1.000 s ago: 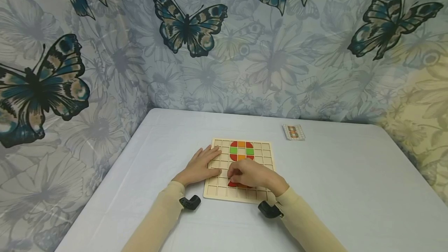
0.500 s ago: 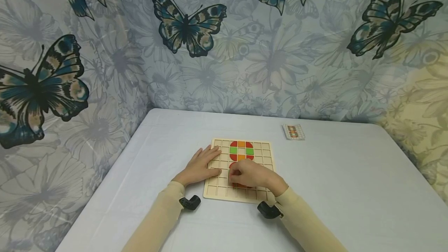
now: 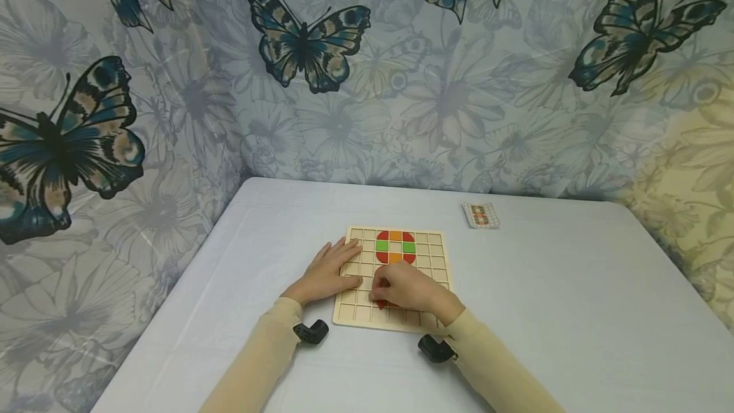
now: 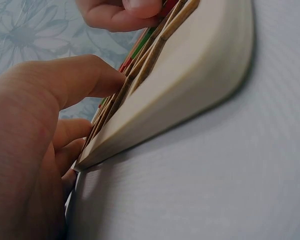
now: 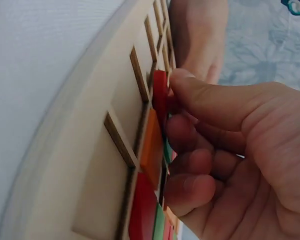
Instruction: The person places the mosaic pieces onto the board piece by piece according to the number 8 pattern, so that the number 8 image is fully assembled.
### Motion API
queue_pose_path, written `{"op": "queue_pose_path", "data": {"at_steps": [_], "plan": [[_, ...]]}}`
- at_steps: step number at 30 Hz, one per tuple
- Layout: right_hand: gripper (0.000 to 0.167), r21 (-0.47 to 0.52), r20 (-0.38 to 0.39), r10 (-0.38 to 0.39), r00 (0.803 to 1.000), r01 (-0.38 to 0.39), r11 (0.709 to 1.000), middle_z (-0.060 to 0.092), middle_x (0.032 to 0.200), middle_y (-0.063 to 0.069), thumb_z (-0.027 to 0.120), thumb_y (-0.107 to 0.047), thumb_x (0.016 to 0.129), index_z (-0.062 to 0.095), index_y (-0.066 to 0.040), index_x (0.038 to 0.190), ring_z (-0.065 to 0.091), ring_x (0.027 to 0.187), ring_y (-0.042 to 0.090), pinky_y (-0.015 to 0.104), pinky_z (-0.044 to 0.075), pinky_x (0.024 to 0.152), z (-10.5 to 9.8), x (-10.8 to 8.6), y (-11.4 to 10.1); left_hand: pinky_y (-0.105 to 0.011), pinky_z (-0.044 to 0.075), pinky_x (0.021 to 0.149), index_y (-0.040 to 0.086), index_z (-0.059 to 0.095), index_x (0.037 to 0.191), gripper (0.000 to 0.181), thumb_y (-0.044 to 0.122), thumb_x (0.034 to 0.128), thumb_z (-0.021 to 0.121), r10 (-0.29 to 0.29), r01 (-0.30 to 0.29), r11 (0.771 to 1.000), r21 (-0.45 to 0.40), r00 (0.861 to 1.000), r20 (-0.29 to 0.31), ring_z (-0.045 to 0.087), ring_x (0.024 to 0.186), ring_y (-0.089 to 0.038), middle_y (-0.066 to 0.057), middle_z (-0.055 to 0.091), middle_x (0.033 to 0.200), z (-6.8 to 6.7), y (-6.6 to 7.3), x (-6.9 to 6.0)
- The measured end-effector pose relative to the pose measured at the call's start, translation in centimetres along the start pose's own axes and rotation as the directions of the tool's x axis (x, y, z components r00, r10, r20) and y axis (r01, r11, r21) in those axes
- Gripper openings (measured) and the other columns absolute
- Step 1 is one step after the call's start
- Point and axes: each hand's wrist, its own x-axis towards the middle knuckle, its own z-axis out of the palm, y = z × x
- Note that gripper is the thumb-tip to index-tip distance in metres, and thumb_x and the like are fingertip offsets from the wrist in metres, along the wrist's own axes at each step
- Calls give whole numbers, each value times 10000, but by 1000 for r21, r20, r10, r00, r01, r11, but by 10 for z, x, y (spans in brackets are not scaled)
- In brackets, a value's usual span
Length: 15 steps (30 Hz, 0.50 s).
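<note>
A pale wooden board [image 3: 355, 314] with a raised grid lies on the table. My left hand [image 3: 325, 274] rests on its left edge, fingers spread and straight, thumb on the grid in the left wrist view. My right hand [image 3: 411, 287] is over the lower middle of the board, pinching a red tile [image 5: 160, 92] between thumb and forefinger. That tile stands tilted at its cell. Beside it lie an orange tile [image 5: 151, 150] and another red tile [image 5: 142, 212]. Farther up the board, red, orange and green tiles [image 3: 382, 246] form a ring. My right hand hides part of the lower tiles.
A small stack of pattern cards [image 3: 482, 216] lies at the back right of the white-covered table [image 3: 573, 285]. Butterfly-printed cloth [image 3: 447, 101] hangs behind and to the left. A black wrist camera [image 3: 437, 349] sits at my right cuff.
My right hand has shifted slightly left. The red tile at its fingertips was flatter a second ago and is now tilted in the pinch. My left hand has stayed still.
</note>
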Motion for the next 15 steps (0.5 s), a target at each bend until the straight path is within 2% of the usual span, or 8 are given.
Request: {"op": "queue_pose_path", "data": {"at_steps": [4,9,12,15], "plan": [[123,-24,13,-9,1000,9,1000,660,790,-84,656,-150,978,732,-157,881,529,682,55,203,461,629,-8,-3,2,-467,17,1323,177,419,1558,721,417,911,627,0,0,1000,-1,1000,0,132,1602,-220,22,293,1680,0,1,0],[71,-29,126,-58,990,62,998,648,901,-77,706,-114,934,753,-151,973,535,776,65,208,486,699,-15,-7,4,-468,19,1323,177,419,1558,720,410,909,626,1,-1,1000,-5,1000,-1,135,1601,-218,23,295,1679,0,1,0],[78,-40,165,-67,984,74,996,627,914,-81,729,-133,919,752,-158,989,524,794,58,196,477,710,-15,-8,5,-473,23,1322,171,422,1556,718,405,909,627,1,-1,1000,-6,1000,-3,141,1600,-223,18,300,1678,0,0,0],[38,-49,164,-52,985,61,997,623,869,-81,739,-150,914,743,-151,952,519,762,55,198,467,683,-14,-8,3,-470,23,1323,172,423,1555,717,405,909,628,0,0,1000,-2,1000,-3,143,1600,-220,19,300,1678,0,0,0]]}}
